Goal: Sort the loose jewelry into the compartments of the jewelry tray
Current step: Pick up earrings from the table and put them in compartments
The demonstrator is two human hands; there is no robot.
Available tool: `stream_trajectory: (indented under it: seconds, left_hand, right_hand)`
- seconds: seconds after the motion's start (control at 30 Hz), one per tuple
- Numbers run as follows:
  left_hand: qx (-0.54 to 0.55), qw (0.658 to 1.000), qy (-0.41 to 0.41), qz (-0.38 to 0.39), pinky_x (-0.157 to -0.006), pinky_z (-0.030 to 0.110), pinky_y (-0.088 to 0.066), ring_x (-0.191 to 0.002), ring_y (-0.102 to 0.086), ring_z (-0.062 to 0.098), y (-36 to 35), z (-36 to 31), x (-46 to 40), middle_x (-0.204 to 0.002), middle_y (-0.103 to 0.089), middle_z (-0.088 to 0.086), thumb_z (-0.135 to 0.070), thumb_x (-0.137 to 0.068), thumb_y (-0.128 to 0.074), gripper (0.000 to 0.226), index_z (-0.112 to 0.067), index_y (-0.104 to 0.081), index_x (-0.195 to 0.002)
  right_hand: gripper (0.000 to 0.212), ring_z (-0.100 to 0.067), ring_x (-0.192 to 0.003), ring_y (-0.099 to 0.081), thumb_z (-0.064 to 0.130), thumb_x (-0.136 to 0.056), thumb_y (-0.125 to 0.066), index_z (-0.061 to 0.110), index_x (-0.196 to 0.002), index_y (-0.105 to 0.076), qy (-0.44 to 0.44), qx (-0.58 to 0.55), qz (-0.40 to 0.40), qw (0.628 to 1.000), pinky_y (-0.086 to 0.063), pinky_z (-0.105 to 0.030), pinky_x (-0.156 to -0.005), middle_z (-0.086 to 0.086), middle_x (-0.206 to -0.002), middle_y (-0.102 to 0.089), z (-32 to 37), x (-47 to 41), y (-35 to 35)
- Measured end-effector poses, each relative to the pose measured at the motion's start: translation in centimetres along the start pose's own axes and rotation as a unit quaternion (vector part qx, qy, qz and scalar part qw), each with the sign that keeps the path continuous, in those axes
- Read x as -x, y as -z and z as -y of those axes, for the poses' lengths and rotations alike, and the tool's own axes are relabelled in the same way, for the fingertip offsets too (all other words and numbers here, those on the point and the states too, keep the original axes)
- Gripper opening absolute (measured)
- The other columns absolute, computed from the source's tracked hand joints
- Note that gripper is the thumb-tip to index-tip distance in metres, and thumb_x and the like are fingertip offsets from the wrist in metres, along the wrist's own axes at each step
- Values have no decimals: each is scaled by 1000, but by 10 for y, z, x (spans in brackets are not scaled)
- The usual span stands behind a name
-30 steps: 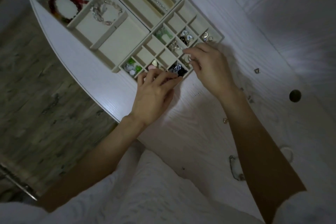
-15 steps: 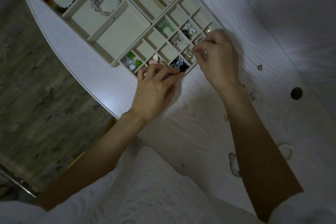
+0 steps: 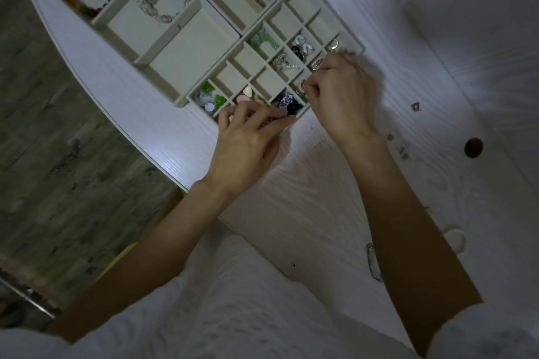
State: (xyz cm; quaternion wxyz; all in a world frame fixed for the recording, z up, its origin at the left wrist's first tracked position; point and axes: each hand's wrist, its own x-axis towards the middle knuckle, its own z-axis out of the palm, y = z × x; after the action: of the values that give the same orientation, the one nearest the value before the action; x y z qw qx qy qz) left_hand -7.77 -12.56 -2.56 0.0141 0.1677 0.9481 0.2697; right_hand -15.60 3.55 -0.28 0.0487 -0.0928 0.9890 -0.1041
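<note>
White wood-grain bench [image 3: 306,213] with a curved edge

The jewelry tray [image 3: 186,46] rests on it; small loose pieces [image 3: 415,106] and a pale ring [image 3: 455,239] lie scattered, near a round hole [image 3: 473,147].

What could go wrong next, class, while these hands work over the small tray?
1. The right hand pinches something tiny above a ring compartment; it could drop into a neighbouring cell.
2. The left hand rests on the tray edge and could nudge it, mixing pieces.
3. Loose bits lie near the right forearm, which may sweep them away.
</note>
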Motion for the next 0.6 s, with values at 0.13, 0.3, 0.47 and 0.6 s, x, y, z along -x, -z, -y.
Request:
stream_trajectory:
  seconds: [0.13,0.3,0.47,0.6]
  left_hand:
    - [0,1000,-3,3,-89,41,-30,-108,-44,22,0,1,0,-120,-62,-2,-22,-89,-54,35,-21,-64,-122]
    - [-1,1000,-7,-3,-88,40,-29,-108,-43,22,0,1,0,-119,-63,-2,-21,-88,-54,35,-20,-65,-122]
    - [-5,1000,-23,-2,-87,38,-27,-109,-43,22,-2,2,0,-119,-63,0,-21,-90,-54,34,-18,-65,-121]
    - [-30,999,-35,-14,-86,39,-29,-107,-44,24,-3,1,1,-117,-64,1,-16,-87,-60,32,-17,-67,-119]
  right_hand:
    - [22,-4,-87,-38,20,-94,-50,12,-100,-69,-24,-12,37,999,-22,-14,-64,1,-98,-59,-3,-2,3]
    - [19,-17,-96,-53,17,-93,-56,12,-98,-73,-23,-48,33,998,-35,-25,-66,-5,-103,-61,-3,7,22]
    - [29,-19,-89,-57,13,-86,-63,15,-115,-65,-133,-130,-71,980,-48,-31,-75,-4,-99,-63,-30,58,44]
    - [39,-29,-102,-50,16,-88,-60,12,-127,-56,-262,-77,-103,957,-42,-32,-82,-15,-116,-54,-56,132,29]
